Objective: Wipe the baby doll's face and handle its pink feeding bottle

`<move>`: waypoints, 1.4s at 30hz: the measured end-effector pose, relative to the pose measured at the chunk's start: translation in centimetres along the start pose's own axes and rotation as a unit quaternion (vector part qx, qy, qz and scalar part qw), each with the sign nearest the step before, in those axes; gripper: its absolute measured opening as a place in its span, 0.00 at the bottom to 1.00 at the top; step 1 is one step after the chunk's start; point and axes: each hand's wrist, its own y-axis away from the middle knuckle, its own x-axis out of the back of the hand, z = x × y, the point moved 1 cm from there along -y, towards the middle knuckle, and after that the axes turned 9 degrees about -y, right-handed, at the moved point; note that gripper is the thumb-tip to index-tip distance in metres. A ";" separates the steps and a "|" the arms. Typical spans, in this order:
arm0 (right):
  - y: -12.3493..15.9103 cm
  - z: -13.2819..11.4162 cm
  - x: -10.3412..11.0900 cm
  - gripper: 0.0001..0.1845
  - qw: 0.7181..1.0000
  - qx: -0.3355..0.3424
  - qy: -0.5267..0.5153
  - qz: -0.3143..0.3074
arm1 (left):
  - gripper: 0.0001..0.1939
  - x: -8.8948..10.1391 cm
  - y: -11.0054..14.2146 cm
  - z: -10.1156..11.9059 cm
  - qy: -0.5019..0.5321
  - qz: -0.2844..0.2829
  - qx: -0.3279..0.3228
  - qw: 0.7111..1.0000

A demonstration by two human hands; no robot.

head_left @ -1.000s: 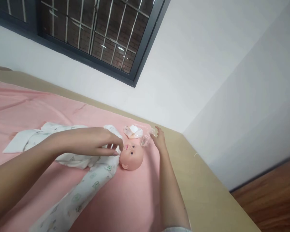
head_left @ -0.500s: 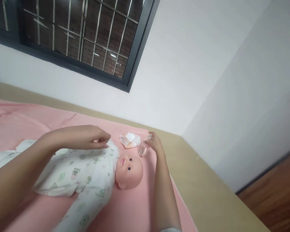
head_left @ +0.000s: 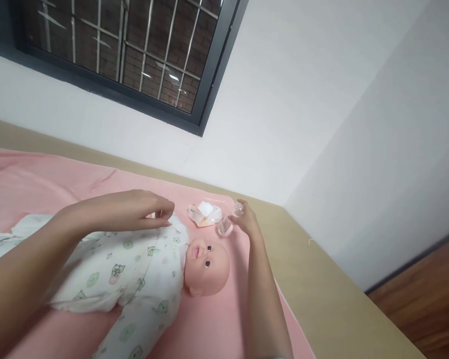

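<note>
A bald baby doll [head_left: 209, 269] lies face up in a white patterned outfit [head_left: 149, 271]. Over its chest hovers my left hand [head_left: 149, 209], thumb and fingers curled close together; whatever is between them, if anything, I cannot make out. Beyond the doll's head, my right hand [head_left: 247, 219] has its fingers around a small clear round lid [head_left: 238, 208]. Just below and left of that lid stands a small clear jar [head_left: 225, 228], near my right thumb. Beside the jar lies an opened plastic packet [head_left: 200, 217] with a white piece [head_left: 206, 208] on top.
A pink sheet [head_left: 209, 329] covers much of the tan surface [head_left: 314, 299]. White walls [head_left: 303, 99] rise at the back and right. A dark-framed window [head_left: 205, 94] with metal bars is at upper left. Brown wood [head_left: 430, 294] shows at lower right.
The view has shifted slightly, so the doll and jar appear a little farther right. My right hand holds the lid a bit farther from the jar. My left hand keeps nearly the same pose.
</note>
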 end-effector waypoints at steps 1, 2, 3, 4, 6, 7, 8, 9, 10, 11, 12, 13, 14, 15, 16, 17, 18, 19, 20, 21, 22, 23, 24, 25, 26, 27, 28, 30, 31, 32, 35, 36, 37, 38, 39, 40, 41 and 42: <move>0.2 -0.5 0.2 0.37 1.000 0.009 -0.006 0.009 | 0.13 -0.1 -0.1 0.0 0.007 0.009 0.000 1.000; 0.4 -1.1 0.3 0.38 1.000 0.020 -0.014 0.018 | 0.13 -0.2 -0.3 -0.1 0.013 0.020 0.000 1.000; 0.7 -1.8 0.5 0.38 0.999 0.034 -0.025 0.025 | 0.13 -0.3 -0.5 -0.1 0.019 0.033 -0.001 0.999; 1.0 -2.8 0.6 0.39 0.998 0.049 -0.042 0.029 | 0.13 -0.4 -0.7 -0.1 0.023 0.048 -0.002 0.999; 2.0 -5.0 0.6 0.39 0.992 0.081 -0.093 0.022 | 0.15 -0.8 -1.2 0.0 0.033 0.087 0.007 0.996; 2.7 -6.2 0.5 0.40 0.987 0.097 -0.124 0.013 | 0.17 -1.0 -1.5 0.1 0.040 0.114 0.017 0.993; 3.4 -7.5 0.3 0.40 0.982 0.113 -0.153 0.001 | 0.20 -1.2 -1.7 0.3 0.049 0.142 0.027 0.988; 4.3 -8.8 0.1 0.40 0.975 0.131 -0.179 -0.006 | 0.23 -1.4 -1.9 0.5 0.057 0.170 0.037 0.983; 5.2 -10.1 -0.2 0.40 0.969 0.147 -0.199 -0.016 | 0.28 -1.5 -2.1 0.8 0.064 0.195 0.044 0.978; 6.2 -11.3 -0.5 0.39 0.962 0.161 -0.218 -0.026 | 0.31 -1.6 -2.3 1.2 0.070 0.214 0.046 0.973; 7.2 -12.3 -0.9 0.39 0.956 0.172 -0.233 -0.035 | 0.34 -1.7 -2.4 1.6 0.073 0.225 0.046 0.971; 8.1 -13.3 -1.2 0.38 0.952 0.181 -0.241 -0.043 | 0.36 -1.7 -2.5 1.9 0.078 0.229 0.042 0.969; 9.0 -14.1 -1.5 0.38 0.950 0.188 -0.246 -0.049 | 0.37 -1.7 -2.5 2.2 0.086 0.233 0.039 0.968; 9.8 -14.7 -1.8 0.37 0.947 0.195 -0.250 -0.049 | 0.38 -1.6 -2.5 2.5 0.098 0.238 0.038 0.966; 10.5 -15.2 -2.1 0.36 0.945 0.202 -0.252 -0.048 | 0.38 -1.5 -2.5 2.7 0.111 0.245 0.040 0.962; 11.0 -15.5 -2.3 0.35 0.944 0.208 -0.253 -0.044 | 0.39 -1.4 -2.4 2.9 0.125 0.253 0.047 0.958; 11.3 -15.7 -2.5 0.34 0.942 0.213 -0.255 -0.040 | 0.39 -1.2 -2.4 3.0 0.138 0.261 0.057 0.954; 11.6 -15.8 -2.7 0.33 0.941 0.217 -0.256 -0.037 | 0.38 -1.1 -2.3 3.0 0.147 0.267 0.069 0.950; 11.7 -15.9 -2.9 0.33 0.941 0.218 -0.258 -0.037 | 0.38 -1.0 -2.2 3.0 0.152 0.269 0.079 0.948; 11.7 -15.9 -3.1 0.33 0.940 0.218 -0.260 -0.037 | 0.37 -1.0 -2.2 3.0 0.154 0.268 0.087 0.947; 11.7 -15.9 -3.2 0.33 0.940 0.217 -0.260 -0.038 | 0.37 -1.0 -2.2 3.1 0.154 0.266 0.093 0.947; 11.7 -15.9 -3.4 0.33 0.940 0.217 -0.258 -0.039 | 0.36 -1.0 -2.2 3.1 0.153 0.263 0.097 0.948; 11.6 -15.8 -3.5 0.33 0.941 0.219 -0.256 -0.039 | 0.37 -1.1 -2.2 3.1 0.153 0.257 0.101 0.949; 11.6 -15.8 -3.6 0.33 0.941 0.222 -0.251 -0.038 | 0.37 -1.1 -2.3 3.0 0.155 0.249 0.106 0.950; 11.6 -15.8 -3.7 0.32 0.942 0.225 -0.247 -0.036 | 0.37 -1.2 -2.3 3.0 0.160 0.239 0.108 0.951; 11.6 -15.8 -3.8 0.32 0.942 0.229 -0.243 -0.035 | 0.38 -1.3 -2.4 3.1 0.166 0.230 0.108 0.953; 11.6 -15.8 -3.8 0.32 0.942 0.234 -0.239 -0.036 | 0.37 -1.3 -2.5 3.1 0.172 0.222 0.105 0.954; 11.6 -15.8 -4.0 0.31 0.941 0.240 -0.237 -0.039 | 0.36 -1.4 -2.6 3.1 0.171 0.218 0.097 0.956; 11.5 -15.7 -4.0 0.31 0.940 0.241 -0.238 -0.043 | 0.36 -1.4 -2.6 3.1 0.163 0.222 0.094 0.957; 11.5 -15.7 -4.1 0.30 0.939 0.243 -0.240 -0.045 | 0.35 -1.4 -2.6 3.1 0.152 0.229 0.090 0.957; 11.5 -15.6 -4.3 0.30 0.937 0.247 -0.243 -0.042 | 0.32 -1.5 -2.6 2.9 0.115 0.250 0.077 0.958; 11.6 -15.5 -4.3 0.31 0.936 0.247 -0.247 -0.038 | 0.32 -1.6 -2.5 2.9 0.103 0.255 0.076 0.959; 11.6 -15.5 -4.2 0.32 0.935 0.246 -0.253 -0.033 | 0.32 -1.6 -2.5 2.7 0.093 0.258 0.079 0.959; 11.5 -15.5 -4.0 0.32 0.933 0.245 -0.261 -0.026 | 0.32 -1.6 -2.6 2.5 0.085 0.259 0.085 0.959; 11.5 -15.5 -3.7 0.33 0.931 0.244 -0.271 -0.019 | 0.33 -1.6 -2.6 2.2 0.080 0.261 0.094 0.958; 11.3 -15.5 -3.4 0.34 0.929 0.243 -0.280 -0.011 | 0.33 -1.6 -2.6 1.8 0.078 0.264 0.103 0.956; 11.0 -15.4 -3.0 0.35 0.926 0.243 -0.288 -0.003 | 0.33 -1.5 -2.5 1.3 0.077 0.266 0.113 0.954; 10.6 -15.2 -2.6 0.35 0.925 0.242 -0.293 0.005 | 0.33 -1.3 -2.5 0.7 0.074 0.268 0.122 0.953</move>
